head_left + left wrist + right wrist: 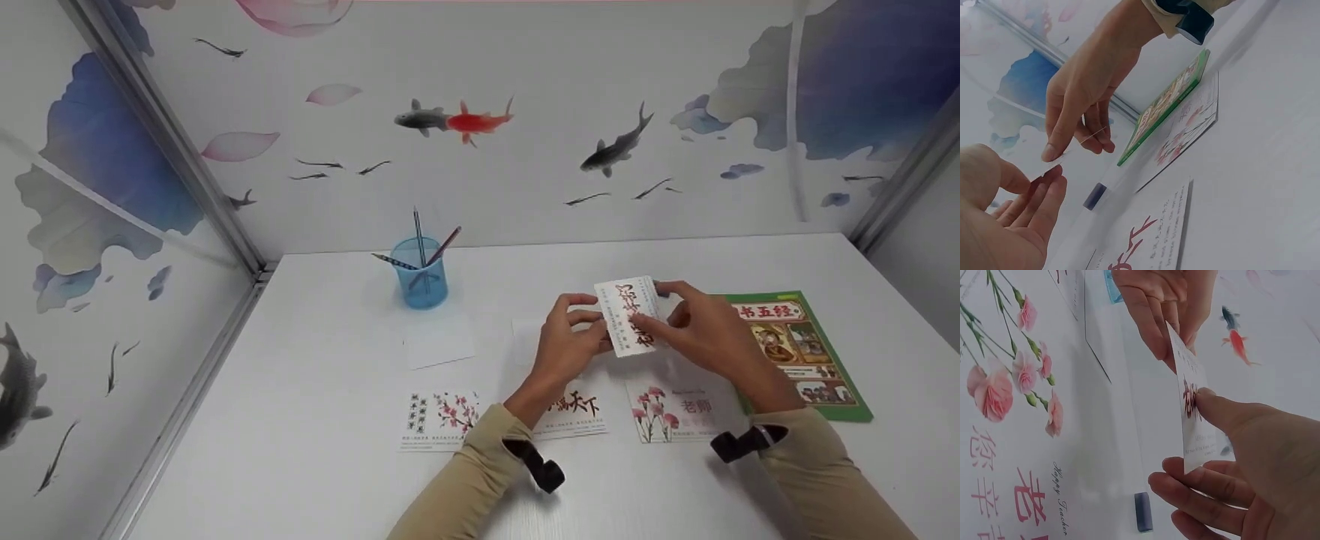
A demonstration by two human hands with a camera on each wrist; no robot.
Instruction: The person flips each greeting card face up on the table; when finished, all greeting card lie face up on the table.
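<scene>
Above the table, a white card (628, 315) with red calligraphy is held tilted between both hands. My left hand (574, 337) pinches its left edge between thumb and fingers. At the opposite side, my right hand (709, 330) grips the card, thumb (1216, 408) on the printed face and fingers behind. In the left wrist view the card appears nearly edge-on. Beneath the hands lie a calligraphy card (574, 412), partly hidden by the left arm, and a pink carnation card (675, 412). A plum blossom card (442, 420) lies further left.
A blue cup (422, 281) with several pencils stands at the back. A green-bordered book (832, 367) lies at the right, partly behind the right arm. A whitish card (439, 346) lies left of the hands. A small dark block (1143, 512) lies beyond the carnation card.
</scene>
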